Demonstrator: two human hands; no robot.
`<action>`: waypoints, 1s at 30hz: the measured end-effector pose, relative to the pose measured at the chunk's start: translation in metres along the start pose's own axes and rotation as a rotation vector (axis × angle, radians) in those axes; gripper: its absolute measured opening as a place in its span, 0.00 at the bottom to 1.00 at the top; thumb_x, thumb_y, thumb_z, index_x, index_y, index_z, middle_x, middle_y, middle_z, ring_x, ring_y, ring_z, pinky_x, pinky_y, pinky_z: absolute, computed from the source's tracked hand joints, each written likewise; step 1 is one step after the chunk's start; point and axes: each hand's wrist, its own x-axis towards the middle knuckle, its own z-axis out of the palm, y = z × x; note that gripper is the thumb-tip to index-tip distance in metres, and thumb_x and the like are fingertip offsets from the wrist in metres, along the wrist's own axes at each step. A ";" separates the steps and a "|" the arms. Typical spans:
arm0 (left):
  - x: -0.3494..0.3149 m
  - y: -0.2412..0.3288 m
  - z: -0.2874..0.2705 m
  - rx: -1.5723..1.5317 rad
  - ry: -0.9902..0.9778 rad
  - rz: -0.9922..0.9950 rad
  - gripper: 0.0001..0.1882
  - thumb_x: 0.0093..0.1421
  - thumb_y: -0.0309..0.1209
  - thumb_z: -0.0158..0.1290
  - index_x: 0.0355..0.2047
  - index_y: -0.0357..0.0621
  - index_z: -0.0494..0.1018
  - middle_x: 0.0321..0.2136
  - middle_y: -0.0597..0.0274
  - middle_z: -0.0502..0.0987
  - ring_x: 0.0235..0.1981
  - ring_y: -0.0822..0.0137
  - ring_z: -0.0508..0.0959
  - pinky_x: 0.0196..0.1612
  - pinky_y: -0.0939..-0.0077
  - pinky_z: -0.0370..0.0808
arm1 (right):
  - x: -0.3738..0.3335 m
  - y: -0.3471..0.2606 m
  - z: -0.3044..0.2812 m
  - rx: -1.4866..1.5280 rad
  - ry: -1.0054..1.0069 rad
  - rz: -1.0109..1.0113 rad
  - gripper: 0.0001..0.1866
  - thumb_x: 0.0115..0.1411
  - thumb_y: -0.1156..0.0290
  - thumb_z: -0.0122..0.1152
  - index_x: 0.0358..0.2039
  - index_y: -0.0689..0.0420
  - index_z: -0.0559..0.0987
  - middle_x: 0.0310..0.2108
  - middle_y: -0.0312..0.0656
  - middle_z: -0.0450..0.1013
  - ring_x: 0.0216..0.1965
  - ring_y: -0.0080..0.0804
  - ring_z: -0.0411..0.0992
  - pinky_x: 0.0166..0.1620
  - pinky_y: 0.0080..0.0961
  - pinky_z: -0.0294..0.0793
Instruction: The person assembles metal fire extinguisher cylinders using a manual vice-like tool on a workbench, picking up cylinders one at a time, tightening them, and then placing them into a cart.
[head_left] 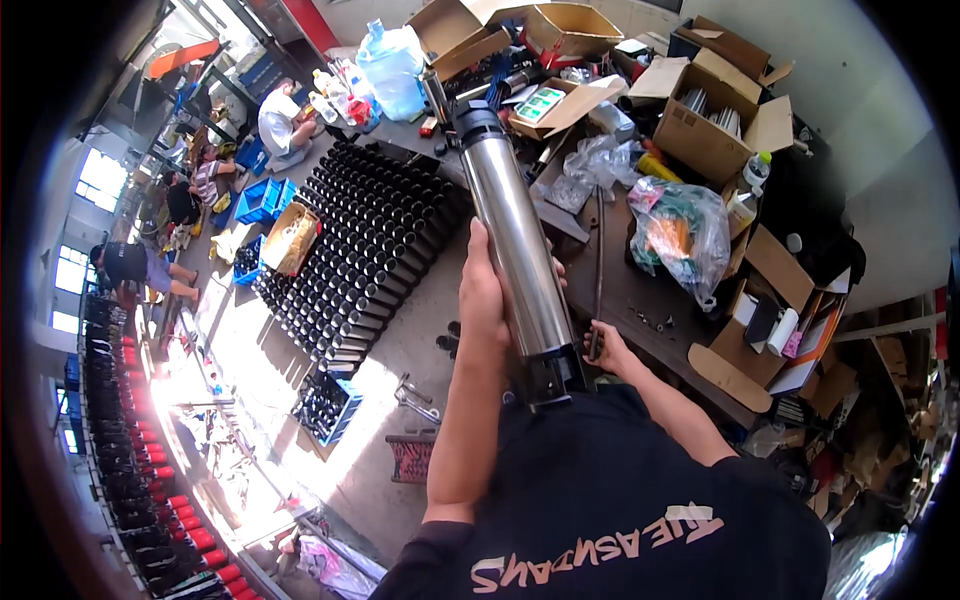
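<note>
L hand (pixel 487 300) clamped on steel pump cylinder (pixel 513 235), held tilted above floor and workbench (pixel 640 300) edge | R hand (pixel 607 347) closed round thin dark rod (pixel 598 270) beside cylinder's lower black end | rows of black tubes (pixel 370 240) on floor left

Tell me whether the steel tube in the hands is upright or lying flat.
Neither: the steel tube is held tilted, its lower end at the person's body, its black-capped end out over the workbench.

Left forearm bare, rising steeply from lower edge, elbow bent near chest. Left hand (pixel 487 290) raised high, fingers wrapped round something, thumb side toward camera, grip closed. Right arm bare below short sleeve, reaching forward and lower. Right hand (pixel 607 347) held low near torso, fingers curled closed in loose fist, knuckles up.
</note>
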 end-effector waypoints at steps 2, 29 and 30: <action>0.002 -0.016 -0.004 -0.267 -0.171 0.030 0.37 0.71 0.61 0.31 0.54 0.37 0.66 0.35 0.49 0.76 0.31 0.57 0.79 0.34 0.62 0.81 | -0.002 0.011 -0.005 -0.015 0.012 -0.031 0.14 0.59 0.49 0.63 0.33 0.44 0.76 0.33 0.31 0.74 0.38 0.30 0.71 0.47 0.40 0.68; 0.006 -0.041 -0.080 -0.090 0.151 -0.071 0.40 0.67 0.67 0.31 0.48 0.38 0.68 0.29 0.49 0.77 0.26 0.53 0.81 0.29 0.55 0.83 | -0.049 0.041 -0.171 -0.832 0.370 -0.218 0.21 0.62 0.57 0.64 0.43 0.64 0.81 0.32 0.40 0.78 0.29 0.28 0.73 0.31 0.28 0.71; 0.004 -0.038 -0.081 -0.158 0.123 -0.064 0.40 0.68 0.67 0.31 0.49 0.39 0.68 0.31 0.49 0.77 0.28 0.53 0.81 0.30 0.54 0.83 | -0.054 0.044 -0.170 -0.836 0.381 -0.205 0.21 0.62 0.57 0.64 0.43 0.65 0.81 0.33 0.41 0.79 0.30 0.29 0.74 0.33 0.29 0.72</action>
